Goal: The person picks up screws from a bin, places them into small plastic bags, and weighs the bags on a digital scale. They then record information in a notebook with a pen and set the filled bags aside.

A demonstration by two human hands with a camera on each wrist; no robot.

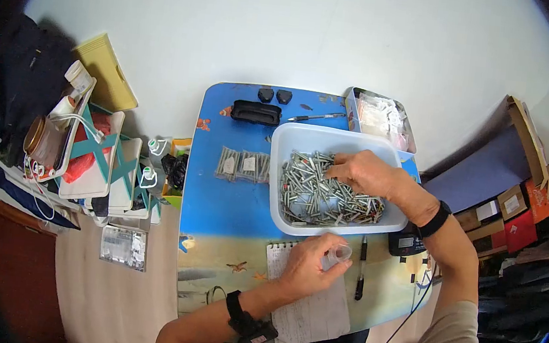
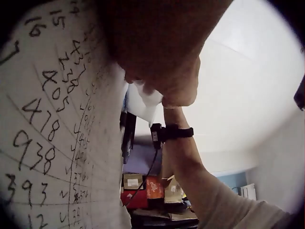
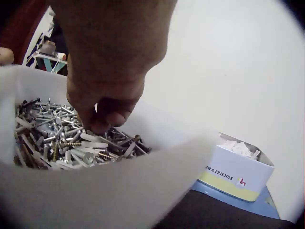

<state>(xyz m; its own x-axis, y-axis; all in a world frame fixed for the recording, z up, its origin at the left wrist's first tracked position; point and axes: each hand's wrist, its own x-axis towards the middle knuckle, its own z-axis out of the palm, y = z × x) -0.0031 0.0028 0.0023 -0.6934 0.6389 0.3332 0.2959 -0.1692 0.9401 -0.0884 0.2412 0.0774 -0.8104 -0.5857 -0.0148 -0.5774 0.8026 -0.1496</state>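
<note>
In the head view a white plastic bin [image 1: 280, 145] holds a heap of metal screws [image 1: 306, 181], some with pale plastic anchors [image 3: 93, 143]. My right hand [image 1: 370, 171] reaches in over the bin's far right side. Its curled fingers [image 3: 114, 118] point down at the screws; I cannot tell whether any are pinched between the fingertips. Below the bin's near edge, my left hand [image 1: 310, 266] grips a small clear plastic cup [image 1: 338, 254], its mouth tilted up. That hand is over a spiral notepad [image 1: 320, 315] with handwritten numbers.
Left of the bin lie clear bags of screws [image 1: 242, 165]. Behind it are a black tray [image 1: 256, 112], a pen [image 1: 316, 117] and a box of small packets [image 1: 349, 112]. Another pen [image 1: 361, 269] lies right of the notepad, near a black device [image 1: 403, 245]. Shelves [image 1: 126, 170] stand at left.
</note>
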